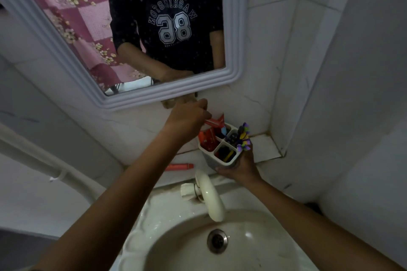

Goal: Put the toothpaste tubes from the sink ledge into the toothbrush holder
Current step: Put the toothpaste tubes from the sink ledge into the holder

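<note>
My right hand [241, 167] grips the white four-compartment toothbrush holder [211, 156] from below and the right, lifted a little over the ledge. My left hand [187, 120] pinches a red toothpaste tube [217, 121] that points into the holder's back compartment. Another red tube [208, 137] stands in the left compartment. A third red tube [178, 166] lies flat on the sink ledge [265, 149], left of the holder. Purple-handled toothbrushes [243, 137] stick out of the right compartment, and dark and yellow items fill the front one.
A cream tap [210, 196] curves over the white basin [220, 248] with its metal drain [217, 241]. A white-framed mirror [233, 28] hangs above the ledge. Tiled walls close in at the right corner. A white pipe [39, 160] runs along the left wall.
</note>
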Motion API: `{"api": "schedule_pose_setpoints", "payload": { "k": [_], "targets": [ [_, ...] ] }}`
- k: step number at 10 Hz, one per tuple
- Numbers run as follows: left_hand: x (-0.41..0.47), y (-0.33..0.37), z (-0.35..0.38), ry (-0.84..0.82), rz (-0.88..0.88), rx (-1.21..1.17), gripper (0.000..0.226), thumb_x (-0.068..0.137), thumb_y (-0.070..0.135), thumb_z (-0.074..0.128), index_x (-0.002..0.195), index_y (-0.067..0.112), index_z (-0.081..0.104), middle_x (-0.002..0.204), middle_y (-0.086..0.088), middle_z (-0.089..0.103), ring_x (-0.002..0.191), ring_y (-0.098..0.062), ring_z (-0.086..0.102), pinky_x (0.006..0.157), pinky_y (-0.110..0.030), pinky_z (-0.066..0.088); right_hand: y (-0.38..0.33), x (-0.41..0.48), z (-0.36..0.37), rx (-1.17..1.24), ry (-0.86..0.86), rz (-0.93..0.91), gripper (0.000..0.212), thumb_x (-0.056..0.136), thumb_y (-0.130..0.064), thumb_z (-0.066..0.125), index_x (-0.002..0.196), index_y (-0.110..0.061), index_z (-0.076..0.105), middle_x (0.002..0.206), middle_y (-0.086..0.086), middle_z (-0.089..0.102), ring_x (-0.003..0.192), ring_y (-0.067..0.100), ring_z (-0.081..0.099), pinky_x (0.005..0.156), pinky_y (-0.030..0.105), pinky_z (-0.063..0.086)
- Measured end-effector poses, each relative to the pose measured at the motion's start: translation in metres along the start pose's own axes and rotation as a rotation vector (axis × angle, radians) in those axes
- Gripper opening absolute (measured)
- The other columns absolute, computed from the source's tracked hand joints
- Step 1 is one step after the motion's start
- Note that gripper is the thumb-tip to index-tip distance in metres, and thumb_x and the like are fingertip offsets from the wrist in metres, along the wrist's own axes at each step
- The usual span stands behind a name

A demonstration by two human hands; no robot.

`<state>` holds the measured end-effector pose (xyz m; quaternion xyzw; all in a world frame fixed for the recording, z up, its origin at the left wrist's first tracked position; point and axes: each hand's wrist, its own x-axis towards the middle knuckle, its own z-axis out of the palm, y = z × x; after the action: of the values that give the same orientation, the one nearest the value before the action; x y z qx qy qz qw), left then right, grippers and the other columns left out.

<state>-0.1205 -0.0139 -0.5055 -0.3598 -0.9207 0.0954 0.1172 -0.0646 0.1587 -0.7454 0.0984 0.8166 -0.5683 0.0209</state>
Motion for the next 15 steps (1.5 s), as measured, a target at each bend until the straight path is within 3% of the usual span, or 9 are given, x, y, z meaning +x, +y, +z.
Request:
{"api": "schedule_pose_setpoints", "payload": {
  "k": [3,5,6,8,10,12,13,14,15],
  "targets": [
    [0.000,-0.003,0.010,0.123,-0.032,0.014,0.030,0.081,0.012,0.066,0.110,0.020,0.069,0.099,-0.003,0.063,0.086,-0.026,0.061,0.074,-0.038,0.046,0.001,0.002,0.003,0.014,0.011,-0.006,0.135,0.049,-0.056,0.102,0.160,-0.005,0.044,0.145,0.012,0.068,0.129,0.028,0.071,0.109,0.048,0.061],
    [0.000,0.002,0.002,-0.027,-0.018,0.078,0.030,0.081,0.010,0.066,0.107,0.024,0.069,0.099,-0.001,0.059,0.089,-0.025,0.057,0.083,-0.040,0.044,-0.005,0.001,0.010,0.102,0.081,-0.061,0.140,0.045,-0.027,0.107,0.161,-0.004,0.031,0.151,0.005,0.055,0.136,0.000,0.062,0.110,0.011,0.051],
    [0.001,0.011,0.011,-0.041,-0.001,0.105,0.029,0.083,0.009,0.063,0.107,0.023,0.070,0.099,-0.003,0.059,0.086,-0.026,0.057,0.079,-0.039,0.038,0.000,0.001,0.007,0.117,0.020,-0.048,0.131,0.050,-0.039,0.108,0.157,-0.003,0.043,0.145,0.004,0.065,0.132,0.007,0.068,0.110,0.025,0.058],
    [0.014,0.024,0.020,-0.057,0.021,0.096,0.032,0.082,0.007,0.062,0.112,0.015,0.066,0.107,-0.008,0.059,0.095,-0.030,0.055,0.073,-0.038,0.037,-0.016,-0.005,0.008,0.210,0.081,-0.119,0.134,0.051,0.009,0.106,0.161,0.008,0.029,0.150,0.014,0.056,0.118,-0.024,0.059,0.099,-0.003,0.046],
    [0.026,0.029,0.029,0.049,0.006,-0.056,0.040,0.076,-0.001,0.064,0.116,0.005,0.060,0.137,-0.020,0.049,0.111,-0.039,0.053,0.073,-0.044,0.052,-0.024,-0.010,0.005,0.171,0.100,-0.142,0.145,0.041,-0.043,0.098,0.163,-0.004,0.030,0.157,0.011,0.053,0.143,0.019,0.058,0.119,0.035,0.053],
    [0.014,0.021,0.043,0.113,-0.115,-0.181,0.031,0.082,0.009,0.064,0.113,0.010,0.063,0.115,-0.012,0.062,0.097,-0.031,0.061,0.066,-0.041,0.055,-0.028,-0.013,0.003,0.155,0.111,-0.173,0.144,0.042,-0.042,0.099,0.162,-0.001,0.031,0.152,0.007,0.055,0.136,0.006,0.057,0.112,0.015,0.053],
    [-0.006,0.010,0.053,0.183,-0.202,-0.311,0.027,0.087,0.016,0.061,0.114,0.016,0.066,0.116,-0.006,0.066,0.100,-0.027,0.062,0.073,-0.038,0.054,-0.025,-0.011,0.003,0.123,0.127,-0.171,0.139,0.045,-0.045,0.102,0.160,-0.003,0.036,0.152,0.013,0.059,0.139,0.020,0.063,0.116,0.040,0.056],
    [-0.049,-0.004,0.072,0.301,-0.373,-0.425,0.023,0.088,0.019,0.061,0.110,0.020,0.067,0.111,-0.001,0.068,0.099,-0.020,0.064,0.074,-0.032,0.053,-0.019,-0.009,0.002,0.113,0.088,-0.118,0.138,0.049,-0.042,0.104,0.162,-0.005,0.036,0.150,0.013,0.062,0.139,0.025,0.066,0.114,0.040,0.057],
    [-0.102,-0.024,0.109,0.200,-0.623,-0.507,0.025,0.084,0.019,0.062,0.108,0.023,0.067,0.109,0.001,0.068,0.098,-0.020,0.065,0.077,-0.033,0.054,-0.017,-0.009,0.003,0.111,0.103,-0.118,0.139,0.048,-0.038,0.104,0.162,-0.002,0.034,0.152,0.015,0.061,0.140,0.027,0.065,0.117,0.045,0.055]
  ]
}}
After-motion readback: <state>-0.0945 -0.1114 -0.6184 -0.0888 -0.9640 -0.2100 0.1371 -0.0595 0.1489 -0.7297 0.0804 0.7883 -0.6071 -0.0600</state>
